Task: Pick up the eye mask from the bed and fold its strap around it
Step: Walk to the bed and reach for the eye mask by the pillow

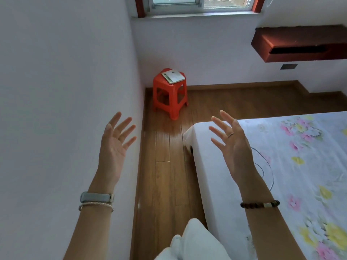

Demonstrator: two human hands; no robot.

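Note:
My left hand [114,145] is raised in front of the white wall, palm toward me, fingers spread, holding nothing. My right hand [231,145] is raised over the near corner of the bed [216,184], palm facing left, fingers apart and empty. The bed has a white sheet printed with pink and yellow flowers. A thin dark cord or strap [267,166] loops on the sheet just right of my right wrist, partly hidden by the hand. I cannot see the eye mask itself.
A red plastic stool [170,94] with a flat white item [173,76] on top stands in the far corner. A strip of wooden floor [165,175] runs between the wall and the bed. A dark red wall shelf [300,45] hangs at upper right.

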